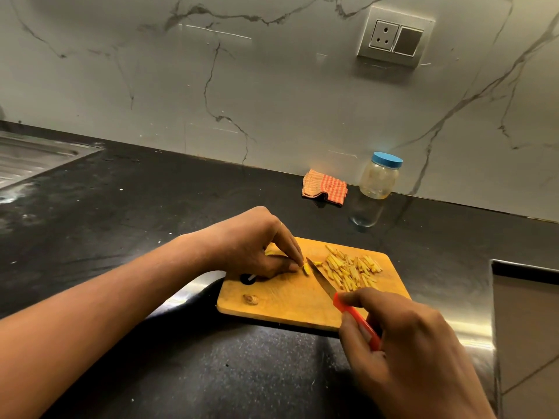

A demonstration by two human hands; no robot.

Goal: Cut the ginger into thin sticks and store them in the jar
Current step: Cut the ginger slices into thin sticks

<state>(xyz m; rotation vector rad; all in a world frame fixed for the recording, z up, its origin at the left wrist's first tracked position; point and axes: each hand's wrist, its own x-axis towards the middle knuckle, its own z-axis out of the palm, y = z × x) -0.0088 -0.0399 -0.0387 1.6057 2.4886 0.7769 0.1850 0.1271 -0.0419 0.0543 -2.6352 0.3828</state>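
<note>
A wooden cutting board lies on the black counter. My left hand pins a small yellow ginger piece against the board with its fingertips. My right hand grips the red handle of a knife, whose blade rests right beside the pinned piece. A heap of thin ginger sticks lies on the board's right half. A brown ginger scrap sits near the board's front left. The clear jar with a blue lid stands shut by the wall.
A folded orange checked cloth lies left of the jar. A steel sink drainer is at the far left. A wall socket sits above. The counter drops off at a steel-edged gap on the right.
</note>
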